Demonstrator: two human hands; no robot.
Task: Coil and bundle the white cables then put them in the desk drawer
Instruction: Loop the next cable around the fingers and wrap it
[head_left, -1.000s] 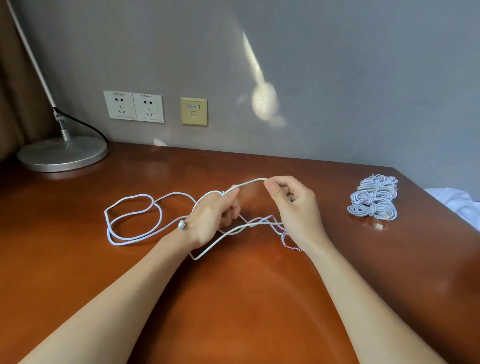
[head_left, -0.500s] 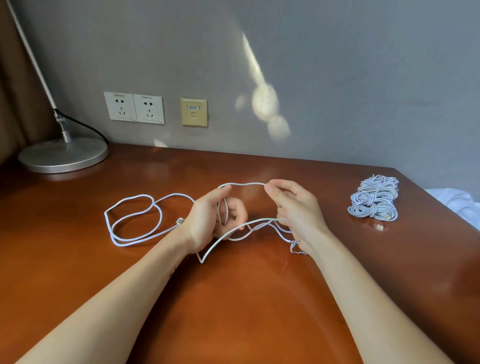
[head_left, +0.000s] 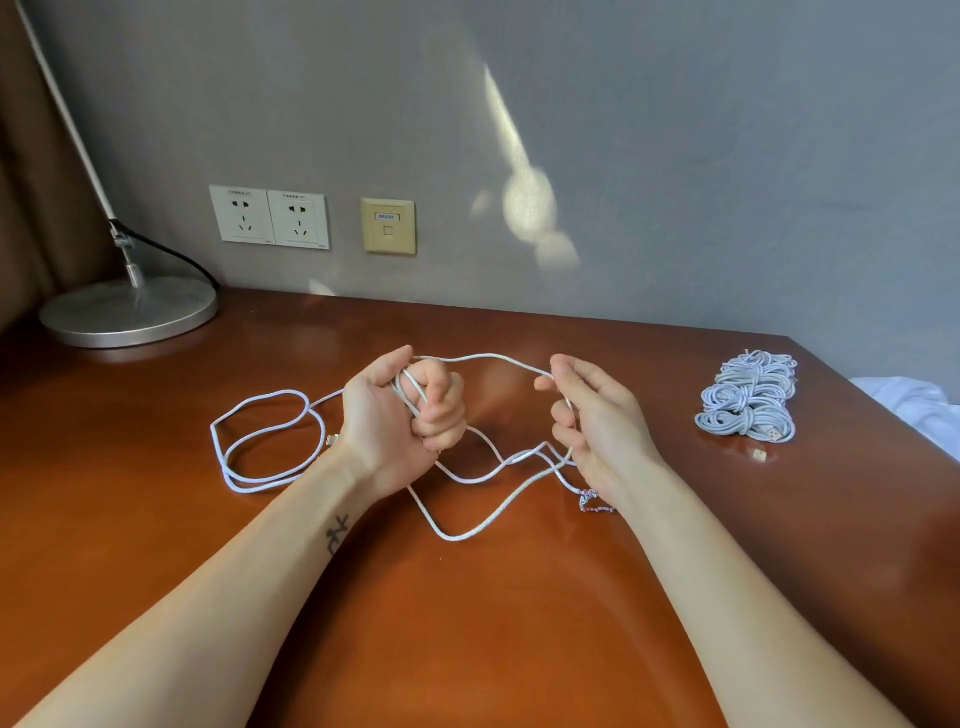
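A long white cable lies in loose loops on the wooden desk, trailing left and under my hands. My left hand is fisted around several turns of this cable. A span of it arcs across to my right hand, which pinches it between thumb and fingers. A frayed multicoloured end rests by my right wrist. A pile of bundled white cables sits at the right of the desk. No drawer is in view.
A lamp with a round metal base stands at the back left, its black cord running to the wall. Two sockets and a beige data port are on the grey wall. White fabric lies beyond the desk's right edge.
My left hand has turned palm-up and closed into a fist with cable wound around it. My right hand has moved away to the right, lengthening the span between the hands.
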